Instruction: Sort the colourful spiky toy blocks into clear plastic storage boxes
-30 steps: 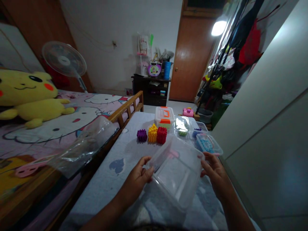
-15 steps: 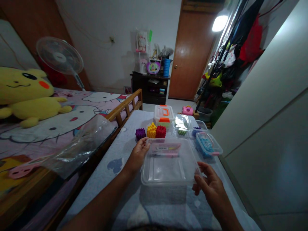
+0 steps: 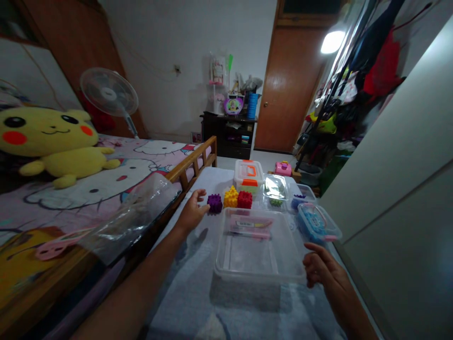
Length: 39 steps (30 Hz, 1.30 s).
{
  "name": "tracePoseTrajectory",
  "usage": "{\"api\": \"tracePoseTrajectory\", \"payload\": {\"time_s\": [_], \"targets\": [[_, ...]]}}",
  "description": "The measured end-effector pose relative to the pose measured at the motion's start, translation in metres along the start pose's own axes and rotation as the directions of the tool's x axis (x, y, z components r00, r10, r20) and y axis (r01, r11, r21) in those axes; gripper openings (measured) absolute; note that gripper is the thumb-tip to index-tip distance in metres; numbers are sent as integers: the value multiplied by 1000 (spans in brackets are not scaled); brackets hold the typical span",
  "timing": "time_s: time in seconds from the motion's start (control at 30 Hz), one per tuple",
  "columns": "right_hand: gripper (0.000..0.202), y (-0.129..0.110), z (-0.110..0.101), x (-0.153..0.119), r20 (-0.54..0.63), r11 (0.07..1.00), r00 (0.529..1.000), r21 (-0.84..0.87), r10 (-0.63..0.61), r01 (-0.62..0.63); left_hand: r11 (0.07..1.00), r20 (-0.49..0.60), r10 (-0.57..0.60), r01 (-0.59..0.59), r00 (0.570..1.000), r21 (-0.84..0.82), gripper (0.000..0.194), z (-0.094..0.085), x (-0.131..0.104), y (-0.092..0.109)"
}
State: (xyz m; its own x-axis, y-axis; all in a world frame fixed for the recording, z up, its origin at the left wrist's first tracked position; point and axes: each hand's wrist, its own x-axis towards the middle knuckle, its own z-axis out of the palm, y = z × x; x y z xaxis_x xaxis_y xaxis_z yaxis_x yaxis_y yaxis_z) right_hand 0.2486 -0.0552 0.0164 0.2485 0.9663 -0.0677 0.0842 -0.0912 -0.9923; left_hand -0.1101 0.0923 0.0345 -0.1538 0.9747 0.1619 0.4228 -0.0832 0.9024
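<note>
A clear plastic box sits on the cloth-covered surface in front of me. Through it I can see a pink pen-like item and a small labelled packet, though I cannot tell whether they lie inside or beneath. My left hand is open beside a purple knobby cube, thumb and fingers apart around its left side. A yellow knobby cube and a red one stand to the right of the purple cube. My right hand is open next to the box's right edge, fingers loosely bent, holding nothing.
Behind the cubes stands a lidded box with orange clips. Right of it are a clear container with green pieces, one with purple pieces and a blue-filled box. A wooden rail borders the left side.
My left hand has let go of the clear box and moved left to the purple cube. My right hand has come off the box's right side. The view has turned slightly left.
</note>
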Motion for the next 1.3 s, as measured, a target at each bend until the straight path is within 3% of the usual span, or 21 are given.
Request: {"api": "tracePoseTrajectory", "payload": {"time_s": [0.03,0.1,0.2,0.33,0.43,0.57,0.8,1.1,1.3], "targets": [[54,2,-1,3,-14,1000,1000,-15,4,-4,983,65,49,-59,997,173,64,-4,14,-3],[52,9,0,6,-28,998,1000,-58,-1,0,850,322,108,-256,940,460,79,-9,38,-6],[45,22,5,5,-49,992,999,-127,-10,3,755,497,79,-377,864,537,91,-4,65,-8],[41,36,10,4,-28,981,998,-187,-52,46,699,578,6,-417,816,581,77,9,84,-11],[41,44,9,6,10,969,997,-232,-80,80,653,601,-26,-442,799,615,60,14,90,-14],[40,49,7,8,20,960,996,-266,-91,93,604,598,-31,-462,801,650,53,16,93,-18],[44,50,7,9,72,948,993,-297,-96,113,554,584,-23,-476,811,683,50,16,100,-18],[42,47,8,9,44,931,993,-347,-109,117,533,577,8,-492,817,688,55,1,100,-5],[40,43,10,8,54,926,992,-357,-111,123,516,589,-23,-495,808,699,53,10,99,-10]]}}
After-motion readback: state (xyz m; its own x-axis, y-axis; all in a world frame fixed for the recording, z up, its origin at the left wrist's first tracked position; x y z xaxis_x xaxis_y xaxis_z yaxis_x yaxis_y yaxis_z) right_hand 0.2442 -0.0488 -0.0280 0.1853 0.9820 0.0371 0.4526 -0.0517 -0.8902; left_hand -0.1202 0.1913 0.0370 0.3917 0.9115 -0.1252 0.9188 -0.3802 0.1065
